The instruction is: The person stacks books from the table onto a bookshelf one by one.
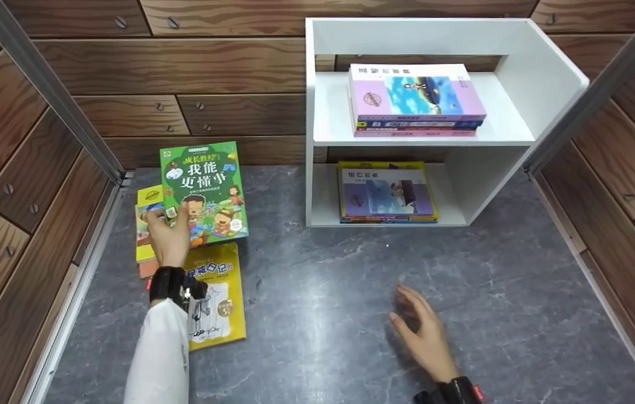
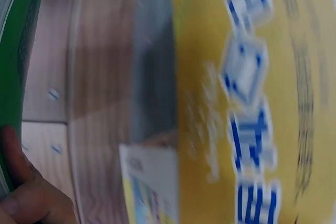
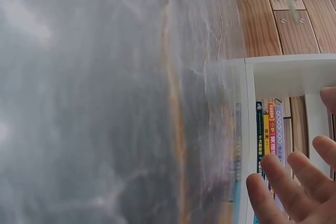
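My left hand grips a green children's book by its left edge, thumb on the cover. In the left wrist view, the fingers hold the edge of that book at the far left. Under and around it lie a yellow-covered book and a yellow diary-style book with a line drawing and blue-and-white title letters. My right hand is over the grey surface at the front right, fingers relaxed and slightly bent, holding nothing.
A white two-level shelf stands at the back right. On its upper level rests a book stack topped by a purple-and-white cover; the lower level bears another stack. Wood-patterned walls with metal corner posts enclose the grey marbled surface.
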The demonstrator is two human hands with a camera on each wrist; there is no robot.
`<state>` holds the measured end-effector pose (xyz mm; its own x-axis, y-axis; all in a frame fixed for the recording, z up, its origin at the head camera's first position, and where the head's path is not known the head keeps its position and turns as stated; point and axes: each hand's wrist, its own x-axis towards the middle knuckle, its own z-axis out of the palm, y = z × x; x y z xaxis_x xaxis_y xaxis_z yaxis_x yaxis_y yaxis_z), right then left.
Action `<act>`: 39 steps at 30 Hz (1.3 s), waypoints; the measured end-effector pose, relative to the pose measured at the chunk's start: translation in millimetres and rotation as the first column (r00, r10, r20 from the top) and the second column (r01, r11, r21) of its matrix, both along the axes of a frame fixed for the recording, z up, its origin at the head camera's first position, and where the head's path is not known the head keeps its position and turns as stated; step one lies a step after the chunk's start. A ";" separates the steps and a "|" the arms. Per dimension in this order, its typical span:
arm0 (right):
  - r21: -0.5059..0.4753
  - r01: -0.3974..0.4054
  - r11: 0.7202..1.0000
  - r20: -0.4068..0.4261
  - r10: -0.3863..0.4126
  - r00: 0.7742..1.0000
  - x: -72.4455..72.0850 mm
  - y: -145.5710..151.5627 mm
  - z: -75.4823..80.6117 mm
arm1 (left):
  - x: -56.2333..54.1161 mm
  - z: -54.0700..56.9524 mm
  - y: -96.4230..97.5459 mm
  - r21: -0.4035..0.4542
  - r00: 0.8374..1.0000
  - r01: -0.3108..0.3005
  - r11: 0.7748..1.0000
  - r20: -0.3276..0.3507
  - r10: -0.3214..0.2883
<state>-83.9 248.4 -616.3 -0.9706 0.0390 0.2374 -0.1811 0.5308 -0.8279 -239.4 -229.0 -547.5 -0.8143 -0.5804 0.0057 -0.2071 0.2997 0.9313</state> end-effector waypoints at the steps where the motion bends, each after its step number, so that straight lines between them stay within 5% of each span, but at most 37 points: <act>1: -0.004 0.001 1.000 -0.001 -0.001 1.000 -0.3 0.0 0.0 | 3.6 1.7 4.2 0.020 1.000 0.008 1.000 -0.024 -0.008; 11: -0.015 -0.005 1.000 0.023 0.005 1.000 0.9 -2.7 3.2 | 43.2 14.3 47.4 0.120 0.983 0.078 0.990 -0.174 -0.056; 18: -0.027 -0.012 1.000 0.052 0.013 0.999 2.2 -5.5 4.9 | 73.0 12.0 78.9 0.194 0.942 0.170 0.966 -0.321 -0.102; 23: -0.027 -0.010 1.000 0.045 0.012 0.999 2.8 -7.9 8.1 | 92.2 7.2 99.6 0.191 0.925 0.222 0.956 -0.350 -0.145; 31: -0.124 -0.044 0.991 0.069 0.053 0.996 1.9 -22.3 15.7 | 107.5 -6.8 136.3 0.144 0.894 0.338 0.930 -0.357 -0.269; 39: -0.239 -0.081 0.968 0.149 0.119 0.982 1.4 -44.5 22.9 | 109.6 -22.7 179.7 -0.023 0.834 0.408 0.913 -0.397 -0.383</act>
<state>-82.5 203.9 -593.5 -0.9969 -0.0247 0.0741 -0.0781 0.3081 -0.9481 -129.8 -49.3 -570.2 -0.9140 -0.2191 0.3416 0.2947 0.2202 0.9299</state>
